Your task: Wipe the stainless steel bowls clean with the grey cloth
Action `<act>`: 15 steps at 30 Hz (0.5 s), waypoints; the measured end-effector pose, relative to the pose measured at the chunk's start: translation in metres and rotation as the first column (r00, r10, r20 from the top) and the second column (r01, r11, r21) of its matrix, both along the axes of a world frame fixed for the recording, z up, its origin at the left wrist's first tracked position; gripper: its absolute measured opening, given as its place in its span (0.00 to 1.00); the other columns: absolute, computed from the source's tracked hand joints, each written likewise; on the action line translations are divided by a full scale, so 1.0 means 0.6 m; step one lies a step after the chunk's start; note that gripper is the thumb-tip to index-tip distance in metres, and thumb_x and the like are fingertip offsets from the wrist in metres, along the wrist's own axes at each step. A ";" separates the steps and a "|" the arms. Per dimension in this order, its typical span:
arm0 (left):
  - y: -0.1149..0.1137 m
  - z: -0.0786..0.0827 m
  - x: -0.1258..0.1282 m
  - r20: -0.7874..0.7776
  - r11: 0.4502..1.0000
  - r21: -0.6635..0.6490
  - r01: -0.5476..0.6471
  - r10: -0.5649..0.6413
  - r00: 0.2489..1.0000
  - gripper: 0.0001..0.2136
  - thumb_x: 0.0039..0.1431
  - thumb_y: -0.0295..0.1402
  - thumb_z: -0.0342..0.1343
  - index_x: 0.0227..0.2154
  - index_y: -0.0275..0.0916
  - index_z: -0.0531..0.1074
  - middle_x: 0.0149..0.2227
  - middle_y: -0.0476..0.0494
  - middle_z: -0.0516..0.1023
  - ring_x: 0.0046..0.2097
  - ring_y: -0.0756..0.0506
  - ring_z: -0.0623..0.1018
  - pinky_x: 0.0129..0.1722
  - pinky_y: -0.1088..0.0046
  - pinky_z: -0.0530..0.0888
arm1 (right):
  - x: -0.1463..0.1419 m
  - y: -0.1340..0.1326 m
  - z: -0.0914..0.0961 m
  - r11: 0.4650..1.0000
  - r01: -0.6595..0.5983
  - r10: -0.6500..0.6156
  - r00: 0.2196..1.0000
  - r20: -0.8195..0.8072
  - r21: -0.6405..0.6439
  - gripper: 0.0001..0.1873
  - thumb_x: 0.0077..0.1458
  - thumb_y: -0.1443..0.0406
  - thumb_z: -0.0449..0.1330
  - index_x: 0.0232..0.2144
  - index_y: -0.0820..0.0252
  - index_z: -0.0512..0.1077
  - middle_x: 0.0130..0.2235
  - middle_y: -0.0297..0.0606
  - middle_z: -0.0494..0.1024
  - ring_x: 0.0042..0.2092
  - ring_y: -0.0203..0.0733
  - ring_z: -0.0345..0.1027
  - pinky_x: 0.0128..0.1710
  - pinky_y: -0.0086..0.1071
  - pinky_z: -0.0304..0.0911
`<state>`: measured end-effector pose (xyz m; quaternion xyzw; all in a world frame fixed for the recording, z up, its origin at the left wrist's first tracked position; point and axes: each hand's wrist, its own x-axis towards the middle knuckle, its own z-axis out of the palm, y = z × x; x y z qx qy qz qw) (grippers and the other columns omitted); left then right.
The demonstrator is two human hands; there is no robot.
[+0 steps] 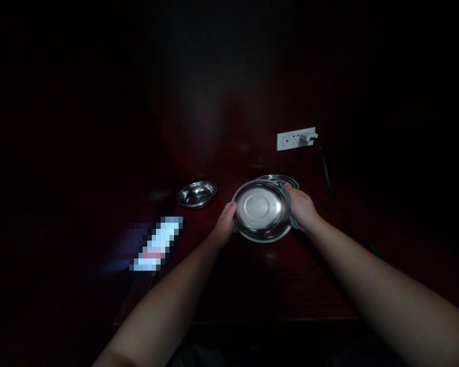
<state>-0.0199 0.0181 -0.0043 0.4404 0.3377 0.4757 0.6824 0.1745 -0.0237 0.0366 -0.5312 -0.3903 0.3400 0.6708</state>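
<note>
A shiny metal bowl (258,208) is held up on its side, its rounded underside facing me. My left hand (226,223) grips its left rim, thumb on the near face and the other fingers hidden behind. On the opposite rim, my right hand (301,206) is closed around a dark grey-green cloth (290,209) pressed against the bowl's edge. Behind the held bowl, partly covered by it, rests more round metal dishware (286,179). To the left, another metal bowl (197,194) stands upright on the dark red table.
A lit phone-like screen (158,244), pixelated, is at the left of the dark red table (268,285). On the back wall is a white socket plate (290,140) with a plug (309,135) in it; its cable (325,165) hangs down on the right. The surroundings are very dark.
</note>
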 end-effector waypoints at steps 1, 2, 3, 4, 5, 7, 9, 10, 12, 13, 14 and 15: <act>-0.004 0.003 0.002 0.001 1.000 -0.009 0.011 -0.011 1.000 0.21 0.52 0.48 0.54 0.46 0.40 0.69 0.41 0.42 0.77 0.41 0.42 0.77 0.40 0.64 0.73 | 0.000 0.000 0.000 1.000 0.020 -0.020 1.000 -0.014 0.006 0.20 0.45 0.47 0.58 0.21 0.58 0.71 0.19 0.32 0.72 0.24 0.38 0.65 0.24 0.29 0.59; -0.009 0.007 0.004 0.006 1.000 -0.019 0.020 -0.020 1.000 0.22 0.53 0.48 0.53 0.47 0.41 0.68 0.42 0.42 0.76 0.41 0.42 0.77 0.39 0.64 0.74 | -0.001 0.000 0.000 0.999 0.042 -0.041 0.999 -0.029 0.014 0.21 0.45 0.47 0.58 0.21 0.59 0.70 0.19 0.31 0.72 0.24 0.37 0.64 0.24 0.29 0.59; -0.013 0.012 0.006 0.016 0.999 -0.031 0.026 -0.025 1.000 0.22 0.54 0.48 0.52 0.47 0.41 0.67 0.43 0.41 0.76 0.41 0.42 0.77 0.38 0.64 0.74 | -0.002 -0.001 0.000 0.998 0.063 -0.062 0.997 -0.045 0.025 0.21 0.44 0.47 0.58 0.22 0.59 0.70 0.19 0.31 0.71 0.24 0.36 0.64 0.24 0.29 0.58; -0.018 0.018 0.007 0.033 0.998 -0.048 0.035 -0.033 0.999 0.22 0.55 0.48 0.51 0.48 0.41 0.66 0.43 0.40 0.76 0.41 0.42 0.77 0.38 0.64 0.74 | -0.004 -0.001 0.000 0.996 0.079 -0.077 0.995 -0.057 0.038 0.22 0.44 0.46 0.58 0.22 0.59 0.70 0.19 0.30 0.71 0.23 0.36 0.63 0.25 0.29 0.58; -0.022 0.023 0.008 0.053 0.997 -0.066 0.049 -0.046 0.998 0.22 0.56 0.48 0.49 0.48 0.41 0.66 0.44 0.40 0.76 0.42 0.42 0.77 0.38 0.64 0.74 | -0.005 -0.001 0.000 0.994 0.092 -0.088 0.994 -0.071 0.055 0.22 0.44 0.46 0.58 0.22 0.59 0.70 0.19 0.30 0.71 0.23 0.35 0.63 0.25 0.28 0.58; -0.029 0.032 0.009 0.084 0.992 -0.098 0.081 -0.073 0.994 0.22 0.57 0.49 0.47 0.47 0.38 0.68 0.43 0.37 0.76 0.43 0.42 0.77 0.38 0.65 0.75 | -0.007 -0.001 -0.001 0.989 0.111 -0.101 0.990 -0.100 0.095 0.22 0.44 0.46 0.58 0.22 0.59 0.69 0.20 0.30 0.71 0.24 0.34 0.63 0.25 0.28 0.59; -0.032 0.035 0.011 0.087 0.990 -0.112 0.090 -0.080 0.993 0.23 0.56 0.50 0.46 0.45 0.37 0.69 0.42 0.36 0.76 0.43 0.41 0.77 0.38 0.65 0.75 | -0.009 0.000 -0.003 0.987 0.111 -0.099 0.989 -0.107 0.117 0.23 0.45 0.45 0.57 0.22 0.59 0.69 0.20 0.30 0.72 0.24 0.34 0.64 0.26 0.28 0.59; -0.031 0.034 0.012 0.083 0.991 -0.110 0.080 -0.071 0.994 0.23 0.56 0.50 0.47 0.45 0.37 0.69 0.42 0.36 0.76 0.42 0.41 0.77 0.38 0.65 0.75 | -0.009 0.001 -0.004 0.988 0.101 -0.090 0.991 -0.101 0.114 0.23 0.45 0.45 0.57 0.22 0.59 0.70 0.21 0.30 0.73 0.24 0.35 0.64 0.26 0.28 0.59; -0.027 0.029 0.014 0.089 0.996 -0.084 0.037 -0.029 0.996 0.22 0.55 0.48 0.50 0.47 0.38 0.67 0.43 0.38 0.76 0.42 0.41 0.77 0.38 0.64 0.75 | -0.010 0.002 -0.007 0.994 0.068 -0.062 0.995 -0.083 0.081 0.23 0.46 0.45 0.57 0.22 0.59 0.70 0.21 0.31 0.74 0.25 0.36 0.66 0.25 0.28 0.60; -0.023 0.025 0.015 0.101 0.998 -0.066 0.018 -0.011 0.995 0.22 0.55 0.48 0.51 0.48 0.39 0.67 0.44 0.38 0.76 0.42 0.41 0.77 0.39 0.63 0.74 | -0.010 0.002 -0.008 0.997 0.042 -0.037 0.996 -0.077 0.060 0.23 0.46 0.45 0.57 0.23 0.59 0.71 0.21 0.32 0.75 0.25 0.38 0.67 0.26 0.28 0.61; -0.019 0.022 0.014 0.112 0.999 -0.049 0.001 0.005 0.994 0.23 0.55 0.48 0.51 0.48 0.38 0.67 0.44 0.38 0.76 0.43 0.41 0.77 0.40 0.63 0.74 | -0.011 0.003 -0.010 0.999 0.028 -0.024 0.997 -0.078 0.042 0.22 0.46 0.46 0.57 0.24 0.59 0.72 0.22 0.34 0.75 0.26 0.39 0.68 0.26 0.29 0.62; -0.014 0.019 0.013 0.117 0.999 -0.034 -0.013 0.017 0.993 0.23 0.54 0.48 0.52 0.48 0.38 0.67 0.44 0.38 0.76 0.43 0.41 0.77 0.41 0.63 0.74 | -0.011 0.004 -0.012 0.999 0.006 -0.003 0.997 -0.080 0.031 0.22 0.47 0.46 0.57 0.24 0.59 0.72 0.22 0.34 0.76 0.27 0.40 0.69 0.27 0.29 0.63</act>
